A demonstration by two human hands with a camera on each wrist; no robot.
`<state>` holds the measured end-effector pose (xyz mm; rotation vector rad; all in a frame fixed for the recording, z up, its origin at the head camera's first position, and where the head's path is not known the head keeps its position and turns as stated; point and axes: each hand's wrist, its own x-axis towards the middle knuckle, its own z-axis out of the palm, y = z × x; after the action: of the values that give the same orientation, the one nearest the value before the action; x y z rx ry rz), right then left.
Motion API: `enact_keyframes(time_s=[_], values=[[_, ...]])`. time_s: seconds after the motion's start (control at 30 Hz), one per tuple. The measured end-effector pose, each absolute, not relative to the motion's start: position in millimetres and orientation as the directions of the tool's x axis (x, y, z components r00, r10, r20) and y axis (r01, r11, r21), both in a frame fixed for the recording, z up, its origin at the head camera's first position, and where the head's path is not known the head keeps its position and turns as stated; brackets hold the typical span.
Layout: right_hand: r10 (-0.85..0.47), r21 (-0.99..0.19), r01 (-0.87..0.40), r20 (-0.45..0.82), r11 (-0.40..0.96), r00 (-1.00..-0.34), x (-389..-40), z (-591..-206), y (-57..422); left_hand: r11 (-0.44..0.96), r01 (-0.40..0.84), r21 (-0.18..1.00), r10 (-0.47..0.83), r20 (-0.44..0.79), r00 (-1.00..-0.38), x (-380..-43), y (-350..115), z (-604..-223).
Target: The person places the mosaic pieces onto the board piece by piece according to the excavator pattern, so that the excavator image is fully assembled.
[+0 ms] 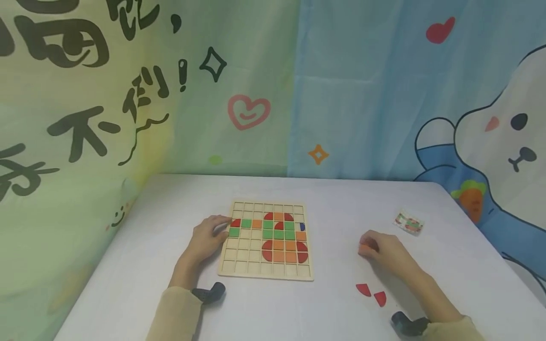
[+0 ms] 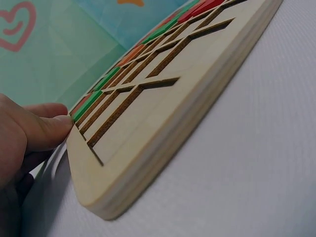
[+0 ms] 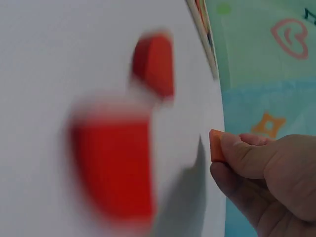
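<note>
A wooden grid board (image 1: 245, 269) lies on the table, with red quarter-round, green and orange square pieces and one blue piece set in its cells. My left hand (image 1: 207, 238) grips the board's left edge, thumb beside a green square (image 2: 89, 104) in the left wrist view. Right of the board, my right hand (image 1: 386, 251) pinches an orange square piece (image 3: 216, 145) between thumb and fingers, over the table. Two loose red quarter-round pieces, one (image 1: 363, 290) and another (image 1: 380, 298), lie on the cloth below that hand; both look large and blurred in the right wrist view.
A small printed card (image 1: 408, 222) lies at the table's back right. The white tablecloth (image 1: 332, 199) runs back to a printed curtain (image 1: 341, 94) with hearts and a white cartoon animal. Dark wrist mounts sit at both sleeves.
</note>
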<state>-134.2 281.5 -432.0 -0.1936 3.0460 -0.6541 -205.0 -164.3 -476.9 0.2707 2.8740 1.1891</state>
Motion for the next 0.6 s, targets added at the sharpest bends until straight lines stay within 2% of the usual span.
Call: enact_keyframes(time_s=[0.23, 0.47, 0.6], values=[[-0.243, -0.519, -0.2, -0.017, 0.831, -0.97, -175, -419, 179, 0.689, 0.15, 0.709, 0.16, 0.053, -0.986, -206, -167, -478], [-0.494, -0.59, -0.422, 0.045, 0.688, -0.868, -195, -423, 73, 0.682, 0.146, 0.716, 0.156, 0.053, -0.986, -206, -166, -480], [-0.532, -0.622, -0.44, 0.044, 0.648, -0.846, -199, -428, 34, 0.676, 0.164, 0.718, 0.167, 0.066, -0.984, -206, -168, -478]])
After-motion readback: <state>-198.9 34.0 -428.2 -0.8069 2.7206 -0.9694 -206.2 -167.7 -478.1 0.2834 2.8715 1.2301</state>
